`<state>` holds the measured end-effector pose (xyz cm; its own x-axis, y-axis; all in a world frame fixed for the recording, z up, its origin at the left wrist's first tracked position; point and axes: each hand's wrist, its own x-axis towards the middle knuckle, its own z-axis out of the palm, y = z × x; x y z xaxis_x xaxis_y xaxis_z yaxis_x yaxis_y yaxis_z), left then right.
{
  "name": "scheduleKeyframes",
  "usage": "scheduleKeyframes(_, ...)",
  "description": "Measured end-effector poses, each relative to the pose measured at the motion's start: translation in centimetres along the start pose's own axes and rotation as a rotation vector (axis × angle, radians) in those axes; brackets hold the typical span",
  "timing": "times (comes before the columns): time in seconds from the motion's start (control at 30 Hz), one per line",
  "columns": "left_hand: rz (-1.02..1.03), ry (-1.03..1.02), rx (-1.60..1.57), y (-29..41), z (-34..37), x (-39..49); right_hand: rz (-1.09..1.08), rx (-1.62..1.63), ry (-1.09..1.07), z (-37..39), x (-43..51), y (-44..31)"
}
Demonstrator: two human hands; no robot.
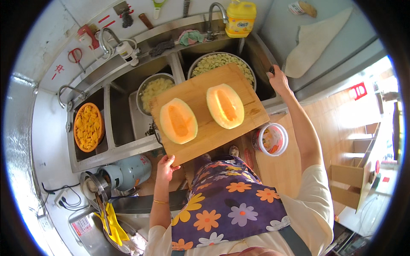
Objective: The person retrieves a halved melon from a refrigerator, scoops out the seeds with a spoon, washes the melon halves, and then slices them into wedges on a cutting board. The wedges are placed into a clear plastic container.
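Note:
My left hand [167, 168] grips the near left corner of a wooden cutting board [205, 134], which lies across the sinks. Two scooped-out melon halves with orange flesh rest cut side up on the board, one at the left [178, 121] and one at the right [225, 106]. Out to the right, over the sink's edge, my right hand [278, 80] is closed on the dark handle of a knife [264, 59], whose blade points away from me. Behind the board stand a large metal bowl of pale cut pieces [221, 60] and a smaller bowl of pale yellow chunks [157, 86].
An orange basket of orange fruit chunks [88, 127] sits in the left sink [73, 150]. Faucets [209, 22] and a yellow jug [241, 19] line the back. A white-rimmed bucket [273, 139] stands below right; a gas cylinder [133, 172] lies below left.

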<state>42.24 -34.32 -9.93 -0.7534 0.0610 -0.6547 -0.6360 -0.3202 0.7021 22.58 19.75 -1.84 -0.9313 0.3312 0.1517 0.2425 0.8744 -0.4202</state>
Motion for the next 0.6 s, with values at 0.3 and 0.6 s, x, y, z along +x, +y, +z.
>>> scheduleKeyframes(0.3,0.05,0.304,0.809,5.9,-2.9,-2.4,-0.017,0.027,0.012,2.5,-1.3,1.0)
scheduleKeyframes(0.6,0.546,-0.077,0.702,4.2,16.3,-2.0,-0.092,0.171,0.004,3.8,-1.5,1.7)
